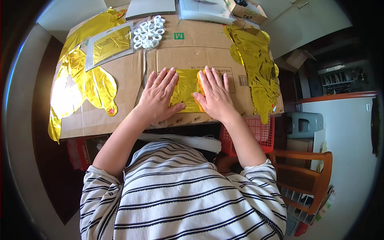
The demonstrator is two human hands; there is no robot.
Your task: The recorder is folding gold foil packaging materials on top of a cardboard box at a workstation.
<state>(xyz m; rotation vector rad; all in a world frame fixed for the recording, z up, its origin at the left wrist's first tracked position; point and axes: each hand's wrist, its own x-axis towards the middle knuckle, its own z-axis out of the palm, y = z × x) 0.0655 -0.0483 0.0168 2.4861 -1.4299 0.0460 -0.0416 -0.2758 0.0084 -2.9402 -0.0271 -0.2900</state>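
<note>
A folded piece of gold foil [186,90], like a flattened foil balloon, lies on the cardboard near the front edge. My left hand [160,94] rests flat over its left side, fingers stretched out and a ring on one of them. Over its right side my right hand [214,94] presses flat, fingers pointing away from me. A strip of orange [200,86] shows beside the right thumb and index finger; what it is I cannot tell. Whatever lies beneath both palms is hidden.
Unfolded gold foil balloons lie on the left [96,80] and right [256,64] of the cardboard [192,56]. Beyond my left hand are a packaged gold foil balloon [112,45] and white ribbon rolls [150,35]. A red basket [264,132] and wooden chair [326,172] stand right.
</note>
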